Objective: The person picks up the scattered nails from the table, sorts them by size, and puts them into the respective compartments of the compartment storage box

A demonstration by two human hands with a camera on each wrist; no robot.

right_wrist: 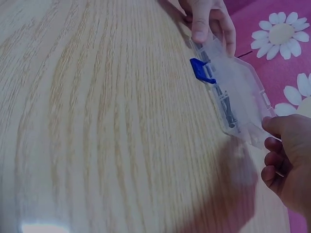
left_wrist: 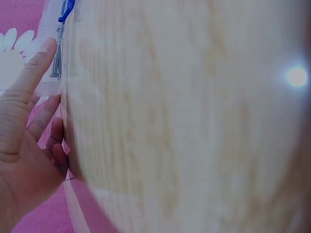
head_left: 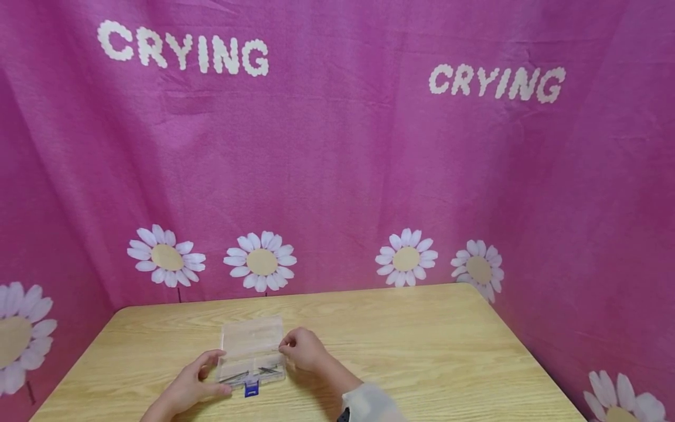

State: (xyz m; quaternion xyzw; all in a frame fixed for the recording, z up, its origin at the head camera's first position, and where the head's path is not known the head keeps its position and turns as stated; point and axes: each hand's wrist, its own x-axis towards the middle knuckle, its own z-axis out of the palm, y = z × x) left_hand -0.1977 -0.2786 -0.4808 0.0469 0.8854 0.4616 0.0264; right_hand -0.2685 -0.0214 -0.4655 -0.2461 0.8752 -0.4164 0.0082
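A clear plastic box [head_left: 252, 378] lies on the table with its see-through lid [head_left: 252, 334] raised at the back. Its blue latch [head_left: 251, 388] hangs at the front. Inside, dark thin metal pins [head_left: 269, 370], nails or screws, lie in at least two compartments. My left hand [head_left: 190, 384] holds the box's left end, thumb at the front corner and fingers farther back; the left wrist view shows the thumb [left_wrist: 35, 73] stretched along it. On the other side, my right hand [head_left: 306, 350] pinches the lid's right edge between thumb and curled forefinger, as the right wrist view also shows.
The wooden table [head_left: 422, 351] extends around the box, farthest to the right. Behind it and along both sides hangs a pink cloth [head_left: 337, 164] with daisies and white lettering. A pale sleeve [head_left: 371, 403] covers the right forearm.
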